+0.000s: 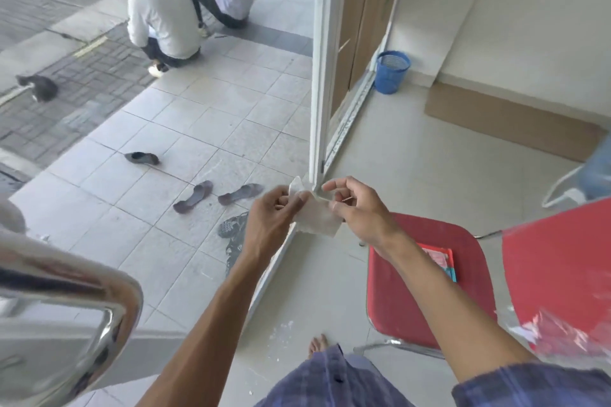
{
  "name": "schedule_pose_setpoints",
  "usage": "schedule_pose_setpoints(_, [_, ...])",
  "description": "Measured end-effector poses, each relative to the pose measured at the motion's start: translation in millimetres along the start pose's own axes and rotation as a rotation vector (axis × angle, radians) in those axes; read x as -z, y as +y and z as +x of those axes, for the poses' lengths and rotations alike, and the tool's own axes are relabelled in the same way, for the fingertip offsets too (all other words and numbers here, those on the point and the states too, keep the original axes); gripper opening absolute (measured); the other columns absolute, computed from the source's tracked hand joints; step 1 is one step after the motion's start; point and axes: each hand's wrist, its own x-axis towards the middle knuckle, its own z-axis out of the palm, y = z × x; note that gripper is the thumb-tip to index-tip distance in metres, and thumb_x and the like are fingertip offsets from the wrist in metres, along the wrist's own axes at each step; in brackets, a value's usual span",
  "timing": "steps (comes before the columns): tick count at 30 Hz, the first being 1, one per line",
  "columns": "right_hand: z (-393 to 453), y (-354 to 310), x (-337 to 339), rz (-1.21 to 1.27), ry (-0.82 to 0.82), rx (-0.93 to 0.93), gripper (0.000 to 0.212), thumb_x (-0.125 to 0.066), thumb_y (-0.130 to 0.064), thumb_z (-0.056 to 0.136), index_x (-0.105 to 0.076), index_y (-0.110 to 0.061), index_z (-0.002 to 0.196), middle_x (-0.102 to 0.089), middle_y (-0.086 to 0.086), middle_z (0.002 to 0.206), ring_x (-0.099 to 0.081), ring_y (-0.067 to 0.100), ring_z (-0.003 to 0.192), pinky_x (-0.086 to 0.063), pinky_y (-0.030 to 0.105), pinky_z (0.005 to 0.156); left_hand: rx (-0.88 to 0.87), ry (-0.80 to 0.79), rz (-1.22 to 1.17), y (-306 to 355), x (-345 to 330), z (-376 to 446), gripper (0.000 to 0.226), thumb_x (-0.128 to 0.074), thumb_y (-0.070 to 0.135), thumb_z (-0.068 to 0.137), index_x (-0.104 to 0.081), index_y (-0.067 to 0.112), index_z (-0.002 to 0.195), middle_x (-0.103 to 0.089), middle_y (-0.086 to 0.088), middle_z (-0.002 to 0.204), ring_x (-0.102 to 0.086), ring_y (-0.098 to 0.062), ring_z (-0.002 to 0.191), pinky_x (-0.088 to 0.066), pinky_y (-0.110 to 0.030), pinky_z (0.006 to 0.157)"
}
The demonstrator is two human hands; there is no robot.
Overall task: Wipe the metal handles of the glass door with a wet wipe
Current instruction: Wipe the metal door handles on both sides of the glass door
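A white wet wipe [318, 219] is stretched between both my hands at the middle of the view. My left hand [274, 215] pinches its left edge and my right hand [358, 208] pinches its right edge. A shiny curved metal door handle [69, 294] fills the lower left, very close to the camera and apart from the wipe. The glass door that carries it is transparent; the tiled porch shows through it.
A red chair [413, 301] with a red-and-blue wipe packet [441, 259] on its seat stands at the right. A white door frame [322, 76] rises in the centre. Sandals [195, 196] lie on the porch, two people sit beyond, a blue bin [391, 71] stands inside.
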Motion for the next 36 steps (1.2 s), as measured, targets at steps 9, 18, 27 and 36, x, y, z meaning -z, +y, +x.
schedule_pose_setpoints(9, [45.9, -42.6, -41.2, -0.127, -0.436, 0.067, 0.024, -0.070, -0.039, 0.091, -0.065, -0.022, 0.107, -0.063, 0.002, 0.083, -0.063, 0.010, 0.072, -0.056, 0.036, 0.078, 0.003, 0.188, 0.018, 11.0, 44.9, 7.4, 0.020, -0.068, 0.038, 0.091, -0.073, 0.019, 0.093, -0.070, -0.002, 0.076, -0.064, -0.005, 0.063, -0.048, -0.016, 0.056])
schedule_pose_setpoints(18, [87.6, -74.4, -67.7, -0.249, -0.629, 0.186, 0.030, -0.075, -0.027, 0.089, -0.059, -0.002, 0.092, -0.062, 0.004, 0.083, -0.057, 0.010, 0.073, -0.051, 0.032, 0.069, 0.032, 0.347, 0.035, 7.7, 70.1, 12.0, 0.025, -0.059, 0.041, 0.096, -0.063, 0.017, 0.098, -0.072, -0.001, 0.083, -0.070, -0.017, 0.072, -0.055, -0.031, 0.063])
schedule_pose_setpoints(27, [130.5, -103.0, -107.7, -0.316, -0.943, 0.333, 0.035, -0.078, -0.013, 0.084, -0.046, -0.019, 0.073, -0.049, -0.009, 0.062, -0.045, 0.000, 0.052, -0.042, 0.018, 0.055, 0.114, 0.640, -0.009, -1.9, 76.0, 7.4, 0.019, -0.061, 0.029, 0.097, -0.066, 0.017, 0.084, -0.070, 0.001, 0.075, -0.067, -0.010, 0.072, -0.060, -0.038, 0.080])
schedule_pose_setpoints(36, [153.3, -104.2, -120.2, -0.484, -1.302, 0.605, 0.024, -0.071, -0.028, 0.090, -0.050, -0.027, 0.102, -0.057, -0.009, 0.075, -0.053, 0.006, 0.063, -0.045, 0.027, 0.062, 0.180, 1.074, -0.122, 16.9, 31.0, 4.9, 0.019, -0.056, 0.032, 0.100, -0.064, 0.017, 0.091, -0.074, -0.011, 0.091, -0.071, -0.029, 0.091, -0.058, -0.046, 0.086])
